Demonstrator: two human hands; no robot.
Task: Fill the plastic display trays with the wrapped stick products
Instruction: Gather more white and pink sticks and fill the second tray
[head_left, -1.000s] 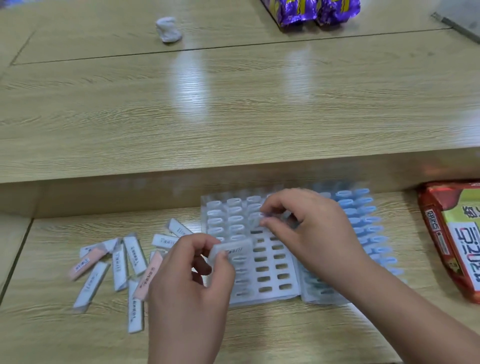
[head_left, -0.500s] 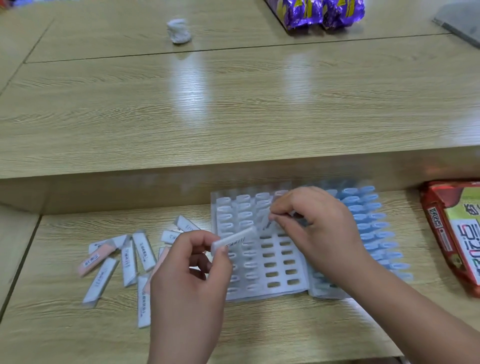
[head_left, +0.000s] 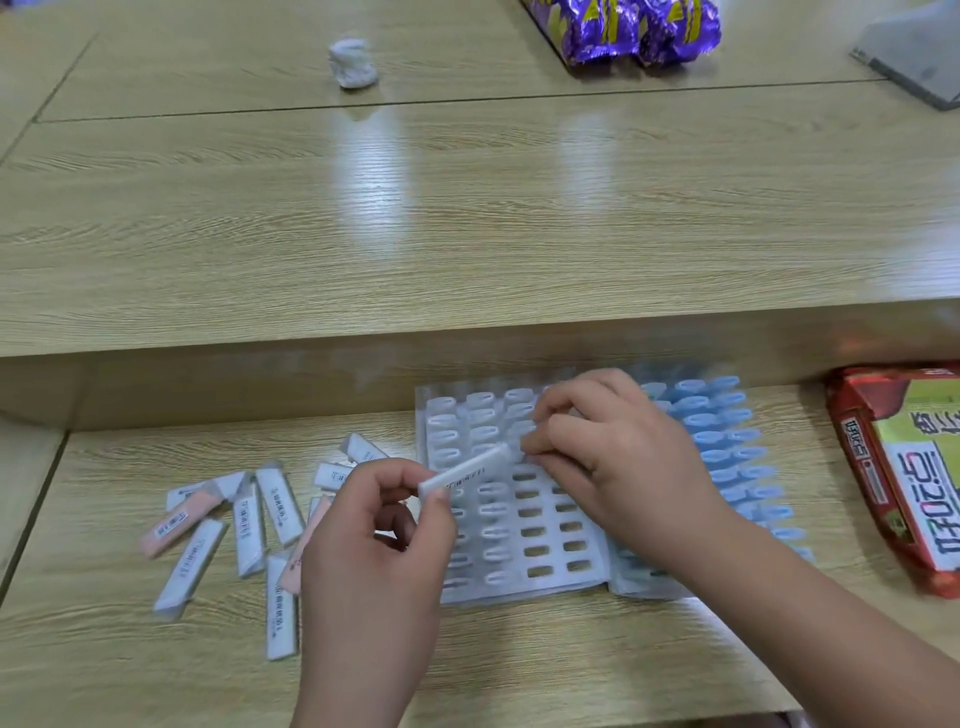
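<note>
Since the previous frame the wrapped stick (head_left: 467, 470) has swung rightward, so its far end now meets the right hand's fingertips. I log the left hand (head_left: 374, 545) pinching the stick's near end between thumb and forefinger, with the other fingers curled. The right hand (head_left: 618, 457) is curled over the white tray (head_left: 519, 566). Its tips are at the stick's far end, but I cannot tell whether they grip it. The blue tray (head_left: 727, 457) lies just beside it, partly under that wrist. Loose sticks (head_left: 244, 519) lie scattered left of the trays and a red packet (head_left: 904, 478) sits far right. On the raised table (head_left: 467, 218) sit a white wad (head_left: 353, 65) and purple bags (head_left: 634, 26).
</note>
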